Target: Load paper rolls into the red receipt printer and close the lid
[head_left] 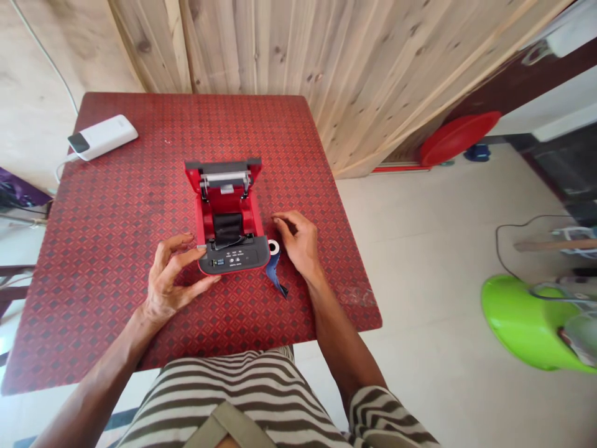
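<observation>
A small red and grey printer [228, 218] sits in the middle of the red patterned table [116, 249], its lid swung open toward the far side, showing a dark paper bay. My left hand [170, 280] rests at the printer's near left corner, fingers spread and curved, thumb and fingertips touching its grey front panel. My right hand [298, 242] lies on the table just right of the printer, fingers loosely bent, holding nothing I can see. Between that hand and the printer lie a small white paper roll [273, 247] and a dark blue strap [276, 277].
A white power bank [103, 136] with a cable lies at the table's far left corner. A wooden plank wall [280, 43] stands behind. On the tiled floor to the right are a red basin [459, 137] and a green plastic object [522, 320].
</observation>
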### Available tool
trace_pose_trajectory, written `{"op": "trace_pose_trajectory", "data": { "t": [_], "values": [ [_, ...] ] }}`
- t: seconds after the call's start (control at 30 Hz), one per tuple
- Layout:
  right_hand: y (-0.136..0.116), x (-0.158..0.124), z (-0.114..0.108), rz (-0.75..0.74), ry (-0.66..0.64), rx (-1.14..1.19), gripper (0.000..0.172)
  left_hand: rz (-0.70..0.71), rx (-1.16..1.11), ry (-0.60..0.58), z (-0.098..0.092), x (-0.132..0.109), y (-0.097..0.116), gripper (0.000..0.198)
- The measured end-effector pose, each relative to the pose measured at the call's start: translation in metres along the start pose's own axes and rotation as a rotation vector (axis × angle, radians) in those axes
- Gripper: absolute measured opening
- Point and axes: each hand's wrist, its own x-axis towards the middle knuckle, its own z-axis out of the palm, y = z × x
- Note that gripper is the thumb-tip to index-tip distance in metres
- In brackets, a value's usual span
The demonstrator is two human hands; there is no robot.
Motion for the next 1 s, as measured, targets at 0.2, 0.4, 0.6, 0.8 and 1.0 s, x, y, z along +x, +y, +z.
{"op": "trace_pose_trajectory", "data": {
  "t": [0.2, 0.4, 0.6, 0.8, 1.0],
  "values": [
    [-0.068, 0.012, -0.016, -0.329, -0.137, -0.136, 0.015, 0.070, 0.033, 0.055, 0.007, -0.006, -0.003, 0.066],
    [-0.124, 0.050, 0.025, -0.395, -0.682, -0.681, 0.030, 0.098, 0.058, 0.060, 0.007, -0.005, -0.003, 0.070],
    [-0.133, 0.063, 0.046, -0.425, -0.717, -0.796, 0.033, 0.111, 0.064, 0.046, 0.007, -0.006, -0.003, 0.071],
    [-0.127, 0.062, 0.045, -0.401, -0.725, -0.773, 0.034, 0.119, 0.057, 0.053, 0.008, -0.006, -0.005, 0.071],
    [-0.128, 0.060, 0.038, -0.382, -0.671, -0.753, 0.032, 0.111, 0.053, 0.045, 0.009, -0.006, -0.003, 0.069]
  ]
}}
